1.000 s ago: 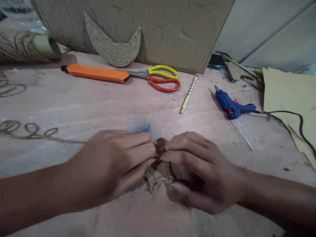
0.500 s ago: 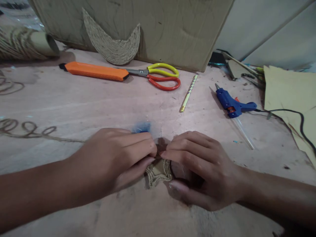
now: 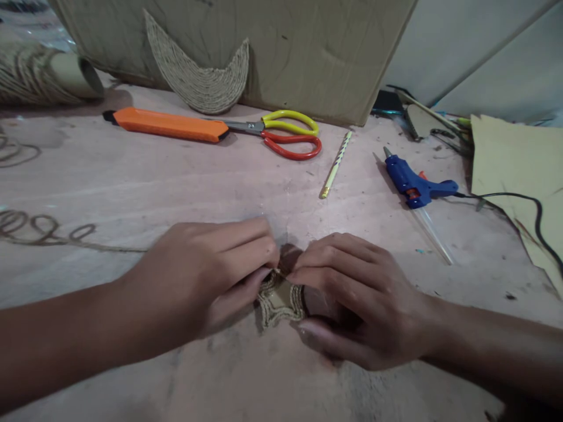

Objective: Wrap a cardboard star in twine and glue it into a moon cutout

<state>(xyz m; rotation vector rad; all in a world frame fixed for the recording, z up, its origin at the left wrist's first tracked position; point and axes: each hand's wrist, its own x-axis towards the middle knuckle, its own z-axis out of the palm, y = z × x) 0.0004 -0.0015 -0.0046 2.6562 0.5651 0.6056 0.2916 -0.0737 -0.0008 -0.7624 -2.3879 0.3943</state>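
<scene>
Brown twine is edging the small star-shaped piece (image 3: 282,300), which is lying on the table (image 3: 246,375) between my hands, nearer me than most things here. Rows of cord are following its outline, and the flat middle is showing bare. My left hand (image 3: 211,272) is pinching its far left edge, thumb and fingers pressed together. My right hand (image 3: 365,293) is grasping it from the right, forefinger at the far edge and thumb at the near right point. A short bit of cord is showing between my fingertips.

From under my left hand, a loose strand (image 3: 109,247) is running left into loops. Farther off to the right, the blue glue gun (image 3: 409,179) is lying with its clear stick pointing near. A pale pencil (image 3: 336,164) is resting beyond the star, and farther left the scissors (image 3: 255,127) are lying next to an orange cutter (image 3: 169,124). Behind them, a twine-covered crescent (image 3: 206,88) is leaning against a cardboard sheet (image 3: 308,58).
</scene>
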